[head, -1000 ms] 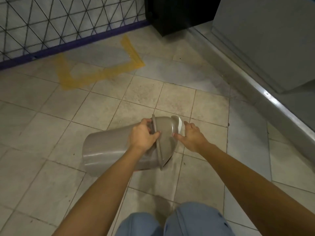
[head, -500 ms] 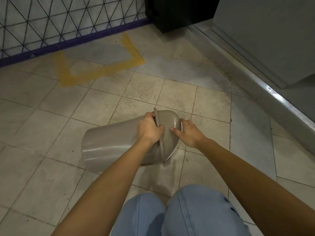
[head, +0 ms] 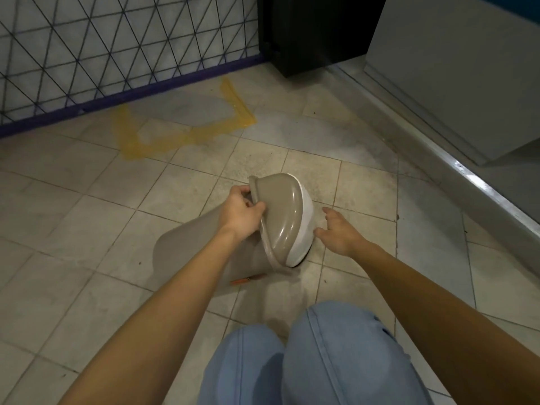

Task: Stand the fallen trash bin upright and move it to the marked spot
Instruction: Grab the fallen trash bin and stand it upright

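View from above of a person crouching on a pale tiled floor, knees in light blue jeans at the near edge. A taupe plastic trash bin with a domed lid and a white lid face sits in the middle of the floor, tilted, its lid end raised and pointing far-right, its base lower and toward the near left. The left hand grips the rim of the lid, fingers curled tight around the edge. The right hand is just right of the lid, fingers spread and loose, the thumb tip close to the white face; whether it touches cannot be told. A small orange tag shows on the bin's lower side. Farther off to the left, a yellow tape outline marks a spot on the floor beside a wire mesh fence with a purple base rail, well apart from the bin. A black cabinet stands at the far end, and a grey wall with a metal skirting runs along the right
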`<state>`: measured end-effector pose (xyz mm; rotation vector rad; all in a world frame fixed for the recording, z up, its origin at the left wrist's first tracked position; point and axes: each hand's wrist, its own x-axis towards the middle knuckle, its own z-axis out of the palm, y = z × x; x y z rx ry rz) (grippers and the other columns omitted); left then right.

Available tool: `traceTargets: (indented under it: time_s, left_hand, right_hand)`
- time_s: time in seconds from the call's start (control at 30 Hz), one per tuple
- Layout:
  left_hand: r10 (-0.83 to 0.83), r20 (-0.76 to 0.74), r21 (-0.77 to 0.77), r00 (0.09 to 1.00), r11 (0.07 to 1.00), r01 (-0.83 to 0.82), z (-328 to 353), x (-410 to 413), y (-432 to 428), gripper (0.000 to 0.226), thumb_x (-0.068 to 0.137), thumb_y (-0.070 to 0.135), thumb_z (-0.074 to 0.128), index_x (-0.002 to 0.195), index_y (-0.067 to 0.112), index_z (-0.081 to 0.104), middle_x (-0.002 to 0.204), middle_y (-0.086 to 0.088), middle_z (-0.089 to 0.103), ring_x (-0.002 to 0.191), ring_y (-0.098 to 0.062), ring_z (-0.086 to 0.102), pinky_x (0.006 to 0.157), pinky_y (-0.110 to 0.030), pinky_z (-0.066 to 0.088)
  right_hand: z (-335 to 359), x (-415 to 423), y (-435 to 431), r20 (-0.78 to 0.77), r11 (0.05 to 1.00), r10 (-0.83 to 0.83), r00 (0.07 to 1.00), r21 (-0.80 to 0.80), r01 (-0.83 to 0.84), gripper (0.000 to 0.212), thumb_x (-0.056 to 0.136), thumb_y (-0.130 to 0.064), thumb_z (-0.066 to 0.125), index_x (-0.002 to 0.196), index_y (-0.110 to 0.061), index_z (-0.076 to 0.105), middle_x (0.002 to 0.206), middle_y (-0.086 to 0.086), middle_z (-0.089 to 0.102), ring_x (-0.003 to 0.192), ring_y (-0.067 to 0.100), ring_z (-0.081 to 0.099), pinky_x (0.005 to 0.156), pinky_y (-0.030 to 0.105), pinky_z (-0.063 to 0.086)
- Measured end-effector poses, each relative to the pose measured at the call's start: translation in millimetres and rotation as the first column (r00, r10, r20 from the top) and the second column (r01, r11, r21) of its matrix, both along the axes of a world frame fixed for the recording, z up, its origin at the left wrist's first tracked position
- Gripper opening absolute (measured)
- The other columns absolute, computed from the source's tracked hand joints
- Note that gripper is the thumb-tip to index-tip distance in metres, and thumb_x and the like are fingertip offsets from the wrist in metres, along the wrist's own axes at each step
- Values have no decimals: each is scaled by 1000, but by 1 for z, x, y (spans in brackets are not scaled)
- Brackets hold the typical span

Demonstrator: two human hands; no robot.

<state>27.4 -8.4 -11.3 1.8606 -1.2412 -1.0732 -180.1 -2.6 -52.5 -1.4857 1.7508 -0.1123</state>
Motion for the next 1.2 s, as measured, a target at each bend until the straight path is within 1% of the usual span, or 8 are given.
traceTargets:
  time_s: [0.2,0.4,0.53,0.6,0.7,0.87,1.03,1.2]
  left_hand:
    - [96,-179,-22,979,995,-101,21,20,6,42,81,13,63,119,15,47,72,-1,53,52,-14,55,44,-22,49]
    - [135,-315,-41,939,987,-156,26,27,14,45,84,10,61,125,11,44,82,-8,55,66,-17,58,52,-26,51]
    - [103,-311,-58,945,990,-127,25,28,19,47,85,11,61,128,13,42,90,-13,55,70,-17,59,53,-23,51]
    - [110,-319,-64,941,989,-137,25,29,21,47,85,10,61,127,13,42,86,-10,54,66,-15,57,48,-18,49]
    - [112,-336,-67,935,988,-142,26,35,21,46,84,11,61,127,13,43,83,-8,55,65,-13,57,47,-17,48]
    - [147,-405,-85,902,977,-198,27,44,24,45,84,10,59,127,12,45,78,-4,57,63,-11,60,47,-18,49]
    - [192,-469,-64,862,966,-250,24,59,26,43,85,11,58,127,14,47,76,-1,61,54,-1,62,48,-16,48]
    - [191,-521,-8,832,974,-228,14,65,28,47,88,14,57,133,15,45,84,-5,67,72,-15,66,64,-30,53]
  right_hand:
    - [-1,0,5,63,986,-105,992,137,96,86,88,-34,57,148,-4,4,154,17,22,137,33,30,101,33,31]
    - [-8,11,16,99,962,-173,980,229,146,63,92,-33,48,142,-3,26,146,17,38,129,31,41,94,33,36]
    - [-10,19,19,210,938,-269,940,277,207,31,90,-13,47,119,-1,43,115,23,59,103,34,60,81,40,52]
    - [-8,20,20,266,927,-312,912,296,231,32,88,-9,50,118,-3,43,108,19,58,89,27,59,67,31,52]
    - [-3,19,19,310,926,-324,894,296,233,30,85,-10,53,114,-9,44,112,13,57,90,23,59,68,28,53]
    - [15,17,13,363,929,-341,867,269,253,21,83,-12,54,102,-13,48,93,5,54,72,14,53,62,27,46]
    - [38,13,-3,364,952,-306,880,119,281,46,74,-11,59,117,-11,44,92,4,58,76,16,56,68,31,49]
    - [56,13,-9,379,972,-229,897,37,232,63,72,-6,61,131,-13,39,90,3,59,75,17,60,63,29,51]
